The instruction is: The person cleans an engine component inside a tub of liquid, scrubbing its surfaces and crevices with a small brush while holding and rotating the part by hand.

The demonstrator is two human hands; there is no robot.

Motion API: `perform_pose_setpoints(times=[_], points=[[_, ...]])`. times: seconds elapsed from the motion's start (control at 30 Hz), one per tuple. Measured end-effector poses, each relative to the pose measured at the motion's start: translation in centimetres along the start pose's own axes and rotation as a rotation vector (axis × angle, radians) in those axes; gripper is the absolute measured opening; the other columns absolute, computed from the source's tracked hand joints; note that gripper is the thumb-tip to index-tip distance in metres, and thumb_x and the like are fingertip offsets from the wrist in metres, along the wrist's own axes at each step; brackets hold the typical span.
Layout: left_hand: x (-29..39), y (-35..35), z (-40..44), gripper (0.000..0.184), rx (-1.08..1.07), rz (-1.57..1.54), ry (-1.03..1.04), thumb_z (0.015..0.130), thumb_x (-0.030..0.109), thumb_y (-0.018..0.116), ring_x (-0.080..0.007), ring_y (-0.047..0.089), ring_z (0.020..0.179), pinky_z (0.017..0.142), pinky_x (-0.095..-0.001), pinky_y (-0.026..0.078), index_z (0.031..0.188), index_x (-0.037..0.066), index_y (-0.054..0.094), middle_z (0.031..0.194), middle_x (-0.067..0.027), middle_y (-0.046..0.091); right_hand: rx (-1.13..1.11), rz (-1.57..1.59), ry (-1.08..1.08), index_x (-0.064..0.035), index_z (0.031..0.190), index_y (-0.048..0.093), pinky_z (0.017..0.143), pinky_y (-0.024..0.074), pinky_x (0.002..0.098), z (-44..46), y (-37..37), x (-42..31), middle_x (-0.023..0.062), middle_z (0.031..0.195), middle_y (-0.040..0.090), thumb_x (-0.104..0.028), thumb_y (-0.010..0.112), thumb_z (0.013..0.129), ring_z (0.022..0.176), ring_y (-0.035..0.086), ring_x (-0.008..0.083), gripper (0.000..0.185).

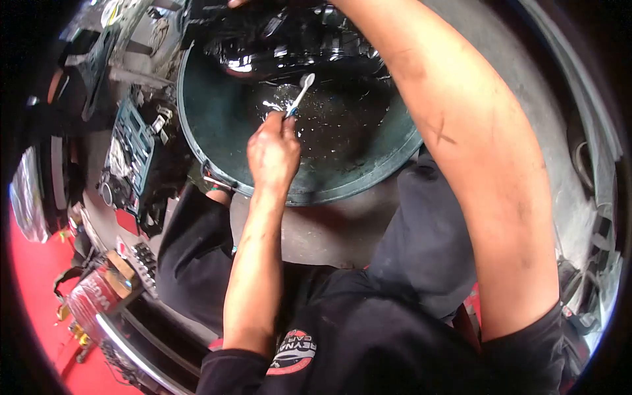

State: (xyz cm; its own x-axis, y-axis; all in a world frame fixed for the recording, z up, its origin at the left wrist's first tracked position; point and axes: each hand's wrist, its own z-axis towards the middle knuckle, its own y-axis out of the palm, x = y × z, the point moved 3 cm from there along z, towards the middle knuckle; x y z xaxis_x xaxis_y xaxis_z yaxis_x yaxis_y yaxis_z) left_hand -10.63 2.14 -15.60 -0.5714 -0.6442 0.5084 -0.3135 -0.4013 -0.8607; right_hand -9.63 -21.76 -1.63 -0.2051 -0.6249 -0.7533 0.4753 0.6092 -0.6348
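Observation:
My left hand point(272, 148) is closed round the handle of a white and blue toothbrush point(301, 94), holding it over a round dark green tub point(217, 131). The brush head points up and away, close to a black, wet, glossy part point(296, 43) at the far side of the tub. What kind of part it is, I cannot make out. Dark liquid with bright specks point(329, 125) lies in the tub. My right arm reaches forward past the top edge, so most of that hand is out of view. A bit of a finger point(237, 2) shows at the top, beside the black part.
Left of the tub lies an open teal tool case point(135, 141) with metal tools in it. A clear plastic bag point(29, 197) and a red-labelled package point(92, 299) are farther left, on and beside a red surface point(33, 276). My knees flank the tub's near rim.

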Motion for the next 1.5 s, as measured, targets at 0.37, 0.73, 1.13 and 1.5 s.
perform_pose_setpoints(times=[0.37, 0.73, 1.13, 1.5], points=[[0.7, 1.2, 1.7, 0.021, 0.167, 0.072, 0.063, 0.100, 0.016, 0.053, -0.0457, 0.066, 0.091, 0.077, -0.0528, 0.050, 0.111, 0.001, 0.062, 0.096, -0.0258, 0.068, 0.066, -0.043, -0.027, -0.0061, 0.141, 0.047, 0.107, 0.0451, 0.0438, 0.7, 0.3, 0.5, 0.0211, 0.132, 0.062, -0.031, 0.092, 0.066, 0.126, 0.057, 0.0373, 0.092], [6.4, 0.8, 0.8, 0.020, 0.049, -0.092, -0.101, 0.095, 0.020, 0.063, -0.0436, 0.067, 0.077, 0.069, -0.0500, 0.051, 0.093, 0.001, 0.068, 0.079, -0.0262, 0.066, -0.001, -0.127, 0.072, -0.0046, 0.150, 0.039, 0.108, 0.0440, 0.0432, 0.4, 0.9, -0.4, 0.0228, 0.135, 0.060, -0.037, 0.090, 0.069, 0.128, 0.056, 0.0360, 0.101], [6.3, 0.0, 3.4, 0.029, 0.060, -0.181, -0.252, 0.096, 0.026, 0.060, -0.0426, 0.067, 0.083, 0.076, -0.0497, 0.050, 0.091, -0.001, 0.072, 0.084, -0.0279, 0.067, -0.098, -0.146, 0.043, -0.0019, 0.154, 0.031, 0.106, 0.0455, 0.0434, 0.7, 2.0, -1.3, 0.0249, 0.133, 0.060, -0.043, 0.086, 0.072, 0.125, 0.058, 0.0380, 0.107], [5.0, 3.2, 2.5, 0.031, 0.157, -0.265, -0.155, 0.099, 0.026, 0.058, -0.0438, 0.067, 0.077, 0.067, -0.0500, 0.050, 0.088, 0.000, 0.068, 0.080, -0.0259, 0.067, -0.118, -0.083, 0.062, -0.0055, 0.152, 0.032, 0.110, 0.0428, 0.0439, 0.0, 1.4, -1.1, 0.0258, 0.138, 0.057, -0.049, 0.078, 0.081, 0.130, 0.054, 0.0394, 0.095]])
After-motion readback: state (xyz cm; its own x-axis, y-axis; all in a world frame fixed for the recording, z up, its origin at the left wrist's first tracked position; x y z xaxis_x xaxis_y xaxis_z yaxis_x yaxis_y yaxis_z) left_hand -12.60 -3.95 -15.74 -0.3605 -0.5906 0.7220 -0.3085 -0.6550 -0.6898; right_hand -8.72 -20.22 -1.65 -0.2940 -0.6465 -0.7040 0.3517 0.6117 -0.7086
